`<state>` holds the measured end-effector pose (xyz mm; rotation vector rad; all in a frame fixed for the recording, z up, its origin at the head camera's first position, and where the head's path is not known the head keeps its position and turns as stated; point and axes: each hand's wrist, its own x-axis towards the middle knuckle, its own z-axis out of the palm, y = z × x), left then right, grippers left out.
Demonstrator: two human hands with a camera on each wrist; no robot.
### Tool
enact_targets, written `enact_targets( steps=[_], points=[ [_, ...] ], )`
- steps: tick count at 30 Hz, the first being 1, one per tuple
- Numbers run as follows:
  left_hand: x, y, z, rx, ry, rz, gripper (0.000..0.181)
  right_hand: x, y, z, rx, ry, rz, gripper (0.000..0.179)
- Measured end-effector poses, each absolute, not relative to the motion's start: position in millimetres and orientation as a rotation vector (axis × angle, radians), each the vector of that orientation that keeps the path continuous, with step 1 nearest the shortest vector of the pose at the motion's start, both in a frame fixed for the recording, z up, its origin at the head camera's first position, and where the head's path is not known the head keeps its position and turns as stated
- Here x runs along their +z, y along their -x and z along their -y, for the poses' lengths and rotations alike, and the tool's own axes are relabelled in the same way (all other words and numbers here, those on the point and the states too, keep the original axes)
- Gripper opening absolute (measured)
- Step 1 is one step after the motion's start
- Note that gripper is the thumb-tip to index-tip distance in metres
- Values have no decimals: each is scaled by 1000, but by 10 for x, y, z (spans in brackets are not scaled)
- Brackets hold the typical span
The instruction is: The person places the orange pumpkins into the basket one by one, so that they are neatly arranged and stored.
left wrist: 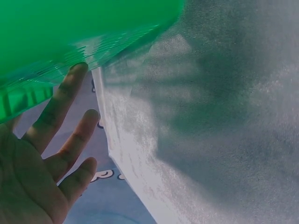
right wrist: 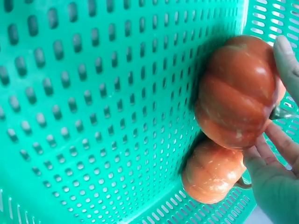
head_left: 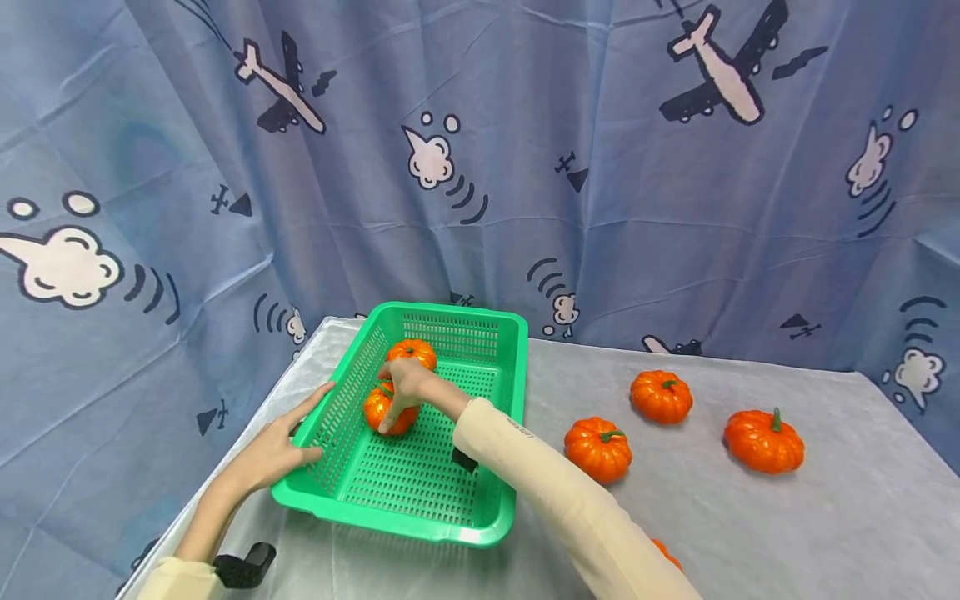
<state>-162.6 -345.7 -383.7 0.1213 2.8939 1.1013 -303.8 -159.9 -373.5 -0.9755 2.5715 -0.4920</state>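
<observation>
In the head view, a green plastic basket (head_left: 401, 529) with perforated walls stands on the table. My right hand (head_left: 408, 385) reaches into it and holds an orange pumpkin (head_left: 392, 414) with a green stem. In the right wrist view, the thumb lies on one side of this pumpkin (right wrist: 238, 91) and the fingers on the other, by the stem. A second pumpkin (head_left: 412, 353) sits against it, farther back in the basket. At the basket's left rim is my left hand (head_left: 270, 454). Its fingers (left wrist: 58, 109) are spread and nearly straight, one fingertip at the basket's outer side.
Right of the basket, pumpkins stand on the grey-white table cover (head_left: 697, 508): one close by (head_left: 597, 450), a pumpkin farther back (head_left: 661, 397) and a pumpkin at far right (head_left: 764, 442). My right sleeve (head_left: 555, 483) partly hides another orange thing (head_left: 667, 554). A blue curtain (head_left: 510, 167) hangs behind.
</observation>
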Motion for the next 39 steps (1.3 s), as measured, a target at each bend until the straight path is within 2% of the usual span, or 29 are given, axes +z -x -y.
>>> enact_targets(
  steps=[6, 13, 17, 21, 26, 33, 39],
  points=[
    [-3829, 1623, 3433, 1050, -136, -2919, 92, -3600, 3035, 1518, -605, 1038, -2574, 78],
    [-3820, 1620, 3451, 1066, -140, -2874, 92, -3134, 2904, 1295, -1142, 1029, -2418, 46],
    [-3830, 1626, 3451, 1072, -144, -2874, 91, -2857, 2814, 997, -1430, 1000, -2157, 41],
    [-3842, 1616, 3440, 1063, -152, -2884, 91, -2753, 2702, 517, -1579, 979, -2007, 41],
    [-3846, 1578, 3420, 1052, -154, -2888, 91, -2866, 2621, -259, -1732, 926, -1942, 44],
    [-3857, 1560, 3415, 1056, -189, -2879, 93, -3228, 2566, -1372, -1764, 865, -1973, 50],
    [-3867, 1546, 3425, 1071, -218, -2886, 94, -3628, 2473, -2021, -1773, 759, -1923, 53]
  ],
)
